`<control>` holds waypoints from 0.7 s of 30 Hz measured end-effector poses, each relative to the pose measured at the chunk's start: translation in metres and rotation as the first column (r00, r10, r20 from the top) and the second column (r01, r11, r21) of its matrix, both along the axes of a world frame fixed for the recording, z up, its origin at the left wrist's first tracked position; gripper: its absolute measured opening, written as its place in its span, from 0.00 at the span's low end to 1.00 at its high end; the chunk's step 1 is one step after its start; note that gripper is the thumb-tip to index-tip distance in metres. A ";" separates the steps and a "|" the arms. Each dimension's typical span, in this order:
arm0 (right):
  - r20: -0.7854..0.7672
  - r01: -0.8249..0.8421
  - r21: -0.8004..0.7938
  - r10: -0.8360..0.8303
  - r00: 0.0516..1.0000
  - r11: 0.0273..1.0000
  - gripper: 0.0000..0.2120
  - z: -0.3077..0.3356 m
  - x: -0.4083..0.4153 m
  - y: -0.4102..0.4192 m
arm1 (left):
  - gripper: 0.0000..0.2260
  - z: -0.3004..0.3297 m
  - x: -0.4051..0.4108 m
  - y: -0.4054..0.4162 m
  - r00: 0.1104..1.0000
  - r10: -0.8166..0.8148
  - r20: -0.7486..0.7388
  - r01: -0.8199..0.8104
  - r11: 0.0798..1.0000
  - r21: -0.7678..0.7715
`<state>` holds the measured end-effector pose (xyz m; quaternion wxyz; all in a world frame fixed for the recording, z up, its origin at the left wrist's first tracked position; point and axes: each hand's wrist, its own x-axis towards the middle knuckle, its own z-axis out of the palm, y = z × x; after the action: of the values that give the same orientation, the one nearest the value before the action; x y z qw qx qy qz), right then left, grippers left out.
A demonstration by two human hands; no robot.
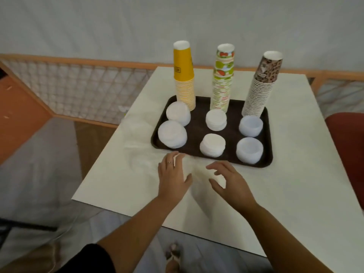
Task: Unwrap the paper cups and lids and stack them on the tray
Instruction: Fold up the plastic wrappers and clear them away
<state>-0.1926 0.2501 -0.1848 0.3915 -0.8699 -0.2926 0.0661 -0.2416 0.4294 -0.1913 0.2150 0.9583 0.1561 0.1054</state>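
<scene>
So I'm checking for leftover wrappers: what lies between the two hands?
In the head view, crumpled clear plastic wrap lies on the table between the left hand and right hand.

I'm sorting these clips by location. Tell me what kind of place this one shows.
Probably a cafe or canteen seating area, though that is a guess. A pale table carries a brown serving tray with tall stacks of paper cups and lids, a red chair beside it, and a wood-framed mesh railing behind.
</scene>
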 end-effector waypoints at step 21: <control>-0.048 -0.051 -0.278 0.040 0.998 0.959 0.12 -0.004 0.028 0.148 | 0.07 0.009 0.001 0.131 0.995 -0.093 -0.017 0.094 0.996 0.005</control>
<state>-0.1649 0.3983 -0.1890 0.2694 -0.9079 -0.2920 0.1337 -0.2402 0.5601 -0.1828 0.2158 0.9660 0.1126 0.0876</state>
